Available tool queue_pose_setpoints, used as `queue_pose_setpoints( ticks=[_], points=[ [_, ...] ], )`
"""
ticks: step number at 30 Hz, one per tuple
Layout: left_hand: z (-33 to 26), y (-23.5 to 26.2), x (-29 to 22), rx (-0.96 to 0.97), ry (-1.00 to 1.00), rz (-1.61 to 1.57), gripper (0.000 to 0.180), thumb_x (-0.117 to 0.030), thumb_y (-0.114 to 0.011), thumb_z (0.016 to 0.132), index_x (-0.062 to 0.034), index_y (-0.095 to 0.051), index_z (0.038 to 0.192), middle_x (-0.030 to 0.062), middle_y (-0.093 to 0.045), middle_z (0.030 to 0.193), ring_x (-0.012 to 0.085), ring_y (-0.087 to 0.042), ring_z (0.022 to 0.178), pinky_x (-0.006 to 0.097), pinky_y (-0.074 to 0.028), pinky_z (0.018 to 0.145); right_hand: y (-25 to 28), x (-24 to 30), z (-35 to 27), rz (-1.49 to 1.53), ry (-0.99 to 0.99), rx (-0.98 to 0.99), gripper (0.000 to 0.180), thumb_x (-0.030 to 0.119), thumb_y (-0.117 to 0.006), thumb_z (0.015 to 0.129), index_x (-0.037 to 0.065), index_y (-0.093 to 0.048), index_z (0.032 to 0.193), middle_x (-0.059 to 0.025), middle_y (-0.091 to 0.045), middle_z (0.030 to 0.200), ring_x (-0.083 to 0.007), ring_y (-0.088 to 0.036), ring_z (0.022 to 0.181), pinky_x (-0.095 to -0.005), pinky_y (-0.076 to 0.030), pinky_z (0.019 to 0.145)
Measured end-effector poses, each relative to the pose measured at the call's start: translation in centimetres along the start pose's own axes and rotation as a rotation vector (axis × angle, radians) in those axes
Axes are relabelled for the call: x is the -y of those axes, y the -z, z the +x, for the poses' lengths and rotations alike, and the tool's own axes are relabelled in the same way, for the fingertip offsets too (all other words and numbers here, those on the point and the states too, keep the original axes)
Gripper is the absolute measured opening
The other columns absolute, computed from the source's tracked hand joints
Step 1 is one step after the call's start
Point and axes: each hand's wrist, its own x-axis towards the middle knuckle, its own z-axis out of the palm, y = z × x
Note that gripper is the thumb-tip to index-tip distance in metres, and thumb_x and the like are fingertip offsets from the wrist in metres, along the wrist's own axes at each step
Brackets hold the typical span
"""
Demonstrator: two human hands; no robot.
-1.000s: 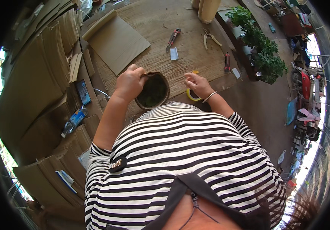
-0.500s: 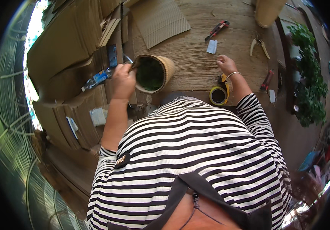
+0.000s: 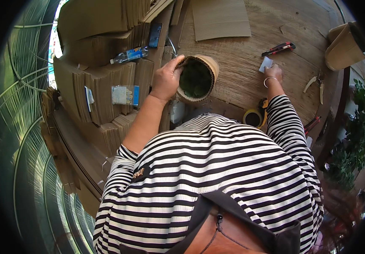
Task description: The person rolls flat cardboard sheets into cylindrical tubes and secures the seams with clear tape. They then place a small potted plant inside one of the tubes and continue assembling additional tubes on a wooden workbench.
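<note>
My left hand [image 3: 167, 80] grips the rim of a cardboard sleeve [image 3: 214, 70], rolled into a tube and tilted so its mouth faces me. Dark green foliage [image 3: 196, 78] shows inside it. At the right, the closed fingers of my right hand [image 3: 274, 73] are on a small white card [image 3: 265, 64] on the wooden table. Just beyond the card lies a red and black utility knife [image 3: 279, 48]. Nearer to me, beside my right forearm, is a roll of tape [image 3: 252, 118] with a yellow and black dispenser.
Stacked cardboard sheets [image 3: 102, 89] fill the left, with a water bottle [image 3: 129, 55] and a phone [image 3: 155, 34] on them. A corrugated sheet [image 3: 220, 19] lies at the back. Pruning shears [image 3: 315, 84], another cardboard sleeve [image 3: 339, 48] and leafy plants [image 3: 354, 135] are at the right.
My right hand has reached forward to the white card and its fingers are now on it. My left hand still grips the sleeve. The whole view has shifted.
</note>
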Motion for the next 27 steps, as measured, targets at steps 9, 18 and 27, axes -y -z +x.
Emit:
queue_pose_setpoints(
  ticks=[9, 18, 27],
  points=[
    [-1.4, 0.2, 1.0, -0.016, 0.052, -0.052, 0.035, -0.003, -0.068, 0.092, -0.0107, -0.068, 0.127, 0.0168, -0.073, 0.118, 0.0338, -0.072, 0.106, 0.039, -0.057, 0.089, 0.7, -1.4, -4.1, 0.327, 0.343, -0.017, 0.025, 0.023, -0.066, 0.085, 0.009, -0.071, 0.105, -0.0169, -0.076, 0.099, -0.0361, -0.073, 0.093, -0.0422, -0.056, 0.086],
    [0.3, 0.4, 3.1, -0.032, -0.2, -0.168, 0.041, -0.006, -0.068, 0.09, -0.0111, -0.065, 0.131, 0.0134, -0.068, 0.126, 0.0364, -0.065, 0.117, 0.042, -0.053, 0.099, 3.8, -3.5, -19.2, 0.293, 0.78, -0.093, 0.033, 0.002, -0.073, 0.084, 0.01, -0.072, 0.116, -0.0079, -0.073, 0.097, -0.0212, -0.071, 0.089, -0.0338, -0.057, 0.082],
    [1.5, 1.1, 3.9, 0.015, -0.419, -0.172, 0.052, 0.003, -0.059, 0.091, -0.0177, -0.062, 0.139, 0.0104, -0.063, 0.139, 0.0319, -0.061, 0.126, 0.04, -0.05, 0.107, 8.9, 1.8, -30.1, 0.364, 0.618, 0.378, 0.025, 0.02, -0.072, 0.092, 0.008, -0.075, 0.114, -0.01, -0.076, 0.106, -0.0234, -0.072, 0.098, -0.0329, -0.055, 0.088]
  ],
)
